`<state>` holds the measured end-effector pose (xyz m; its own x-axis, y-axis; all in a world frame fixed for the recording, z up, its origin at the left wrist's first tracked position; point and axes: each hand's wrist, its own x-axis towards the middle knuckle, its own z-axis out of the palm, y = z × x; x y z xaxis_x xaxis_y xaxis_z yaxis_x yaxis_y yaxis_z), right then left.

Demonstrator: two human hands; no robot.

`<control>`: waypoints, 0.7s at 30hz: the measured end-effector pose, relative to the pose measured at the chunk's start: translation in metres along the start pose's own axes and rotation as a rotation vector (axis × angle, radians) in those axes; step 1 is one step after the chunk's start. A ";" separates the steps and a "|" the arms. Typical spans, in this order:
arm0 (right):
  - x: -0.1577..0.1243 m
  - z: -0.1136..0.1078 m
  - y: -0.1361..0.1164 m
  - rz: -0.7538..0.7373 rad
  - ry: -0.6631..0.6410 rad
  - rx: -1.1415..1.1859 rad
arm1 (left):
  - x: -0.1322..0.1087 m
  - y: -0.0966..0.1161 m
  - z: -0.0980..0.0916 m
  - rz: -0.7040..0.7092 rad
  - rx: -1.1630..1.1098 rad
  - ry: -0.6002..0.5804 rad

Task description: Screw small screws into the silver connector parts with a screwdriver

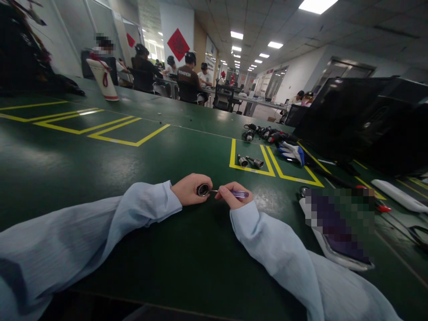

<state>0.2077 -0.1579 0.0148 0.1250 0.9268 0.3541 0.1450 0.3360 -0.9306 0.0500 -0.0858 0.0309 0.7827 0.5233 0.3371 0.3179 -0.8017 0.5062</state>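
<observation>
My left hand is closed around a round metal connector, its open ring end turned toward me. A screwdriver with a clear purple handle is pinched in my right hand. Its thin shaft points left, and the tip meets the edge of the connector; whether it sits inside I cannot tell. Both hands are just above the green table. Beyond them, two similar metal connectors with narrow tails lie inside a yellow taped box.
Several dark connectors and a blue-white glove lie at the back right. A phone-like device with a blurred screen rests right of my arm. A paper cup stands far left. Several people sit at tables beyond.
</observation>
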 end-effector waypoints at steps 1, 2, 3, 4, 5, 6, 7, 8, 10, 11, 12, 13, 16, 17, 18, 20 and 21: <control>0.001 0.000 0.001 0.048 0.007 0.075 | 0.000 0.000 0.000 -0.006 0.012 0.000; 0.002 0.001 0.003 0.076 0.011 0.139 | 0.000 0.000 0.000 -0.013 0.022 0.007; 0.003 0.002 0.003 0.089 0.013 0.188 | 0.001 0.000 0.000 -0.017 0.030 0.017; 0.003 0.002 0.004 0.091 0.016 0.220 | 0.001 0.000 0.000 -0.019 0.032 0.029; 0.003 0.003 0.004 0.090 0.020 0.235 | 0.001 0.000 0.000 -0.019 0.031 0.038; 0.003 0.003 0.004 0.086 0.024 0.238 | 0.001 0.000 0.000 -0.017 0.024 0.043; 0.002 0.003 0.004 0.080 0.030 0.229 | 0.001 0.000 0.000 -0.014 0.016 0.051; 0.001 0.003 0.003 0.072 0.035 0.212 | 0.001 0.000 0.000 -0.011 0.006 0.055; -0.001 0.003 0.002 0.042 0.044 0.150 | 0.001 -0.001 0.001 -0.011 -0.013 0.059; -0.002 0.002 0.001 0.018 0.042 0.108 | 0.001 -0.001 0.001 -0.015 -0.018 0.063; -0.002 0.002 0.001 -0.010 0.034 0.062 | 0.001 -0.001 0.002 -0.020 -0.017 0.069; -0.003 0.001 0.000 -0.033 0.023 0.019 | 0.001 -0.001 0.002 -0.025 -0.011 0.074; -0.001 0.001 0.001 -0.019 -0.002 -0.008 | 0.001 0.000 0.002 -0.021 0.027 0.081; 0.000 0.001 0.002 0.023 -0.002 0.039 | 0.001 0.000 0.002 -0.014 0.037 0.080; 0.001 0.001 0.003 0.073 -0.003 0.109 | 0.001 0.000 0.002 -0.009 0.045 0.080; 0.005 0.000 0.005 0.166 -0.014 0.277 | 0.000 0.000 0.001 -0.004 0.049 0.082; 0.006 0.000 0.006 0.201 -0.027 0.352 | 0.000 0.001 0.001 -0.004 0.045 0.086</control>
<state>0.2096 -0.1504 0.0115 0.0904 0.9823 0.1639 -0.2255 0.1805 -0.9574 0.0510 -0.0863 0.0305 0.7334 0.5475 0.4030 0.3459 -0.8109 0.4720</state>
